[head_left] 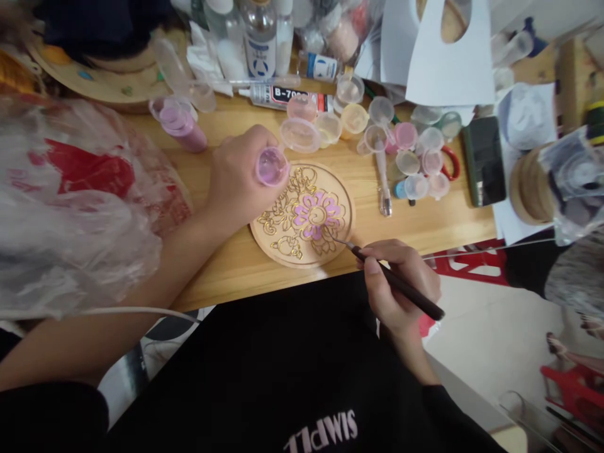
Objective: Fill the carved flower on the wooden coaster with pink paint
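A round wooden plaque [264,245] lies near the table's front edge, with raised gold outlines of flowers on its face. Several petals of its largest flower [317,216] are coloured pink-purple. My left hand [243,173] is wrapped round a small plastic cup [272,167] of purple liquid, above the plaque's upper left rim. In my right hand [401,283] is a dark-handled tool [401,289] with a thin metal shaft, gripped like a pen. Its fine tip reaches the lower right of the flower; whether it touches the surface I cannot tell.
Small cups [353,119] of pale colours crowd the table behind the plaque, beside a glue tube [283,95] and clear bottles [261,44]. A purple bottle [182,126] stands left, near a plastic bag [75,207]. To the right lie a phone [484,160] and red-handled scissors [452,163].
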Tool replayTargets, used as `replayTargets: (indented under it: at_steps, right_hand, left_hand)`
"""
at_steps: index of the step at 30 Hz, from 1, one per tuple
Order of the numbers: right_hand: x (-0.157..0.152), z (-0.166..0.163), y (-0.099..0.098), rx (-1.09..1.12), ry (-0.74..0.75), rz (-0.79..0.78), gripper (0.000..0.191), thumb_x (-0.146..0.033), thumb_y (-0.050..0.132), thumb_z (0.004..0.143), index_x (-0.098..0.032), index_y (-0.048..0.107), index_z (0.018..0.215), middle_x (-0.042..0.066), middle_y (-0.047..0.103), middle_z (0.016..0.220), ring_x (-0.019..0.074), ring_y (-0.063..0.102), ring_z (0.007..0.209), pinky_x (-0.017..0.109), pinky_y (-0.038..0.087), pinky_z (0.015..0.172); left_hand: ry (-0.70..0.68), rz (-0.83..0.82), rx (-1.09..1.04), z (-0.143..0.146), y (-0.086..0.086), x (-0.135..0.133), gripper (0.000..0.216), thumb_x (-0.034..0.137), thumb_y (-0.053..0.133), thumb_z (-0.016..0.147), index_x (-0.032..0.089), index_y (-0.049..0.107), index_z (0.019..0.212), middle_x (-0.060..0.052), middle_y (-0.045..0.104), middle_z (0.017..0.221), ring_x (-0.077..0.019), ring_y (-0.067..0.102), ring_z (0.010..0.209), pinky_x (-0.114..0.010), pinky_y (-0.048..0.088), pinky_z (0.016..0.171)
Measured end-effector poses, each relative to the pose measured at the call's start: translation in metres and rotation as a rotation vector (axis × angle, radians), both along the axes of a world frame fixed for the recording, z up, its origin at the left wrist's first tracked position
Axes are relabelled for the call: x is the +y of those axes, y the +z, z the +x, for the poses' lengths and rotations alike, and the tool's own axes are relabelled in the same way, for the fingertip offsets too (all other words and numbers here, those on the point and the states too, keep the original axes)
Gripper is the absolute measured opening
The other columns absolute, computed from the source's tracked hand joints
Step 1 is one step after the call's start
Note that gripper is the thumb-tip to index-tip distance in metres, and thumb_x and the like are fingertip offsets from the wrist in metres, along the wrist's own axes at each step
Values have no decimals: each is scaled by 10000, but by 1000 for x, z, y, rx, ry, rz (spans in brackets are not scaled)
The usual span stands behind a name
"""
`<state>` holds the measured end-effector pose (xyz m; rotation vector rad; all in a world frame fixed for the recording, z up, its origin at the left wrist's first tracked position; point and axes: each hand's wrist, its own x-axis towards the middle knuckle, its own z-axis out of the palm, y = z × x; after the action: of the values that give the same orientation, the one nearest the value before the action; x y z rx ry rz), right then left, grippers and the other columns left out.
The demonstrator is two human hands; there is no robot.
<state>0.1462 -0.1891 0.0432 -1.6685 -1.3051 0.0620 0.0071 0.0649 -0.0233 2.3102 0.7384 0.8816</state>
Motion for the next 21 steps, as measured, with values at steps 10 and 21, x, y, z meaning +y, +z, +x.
replayTargets:
  at_steps: [10, 21]
  right_hand:
    - [1, 0, 11, -193, 68, -70, 177, -97, 696, 925, -260, 715, 994, -4, 821, 816, 160, 788, 660, 240, 577, 547]
    - [-3, -3, 17, -178, 56, -85, 170, -112, 686, 925, -277, 716, 959, 5, 818, 791, 187, 793, 644, 280, 603, 529]
  left_hand:
    - [50, -22, 40, 3, 6, -5, 252, 292, 780, 810, 320, 542, 892, -2, 739, 909, -313, 756, 904, -495, 577, 899]
    - [-9, -82, 41, 2, 2, 1, 301, 229, 859, 866, 288, 570, 924, 17, 770, 954, -245, 757, 922, -418, 601, 948]
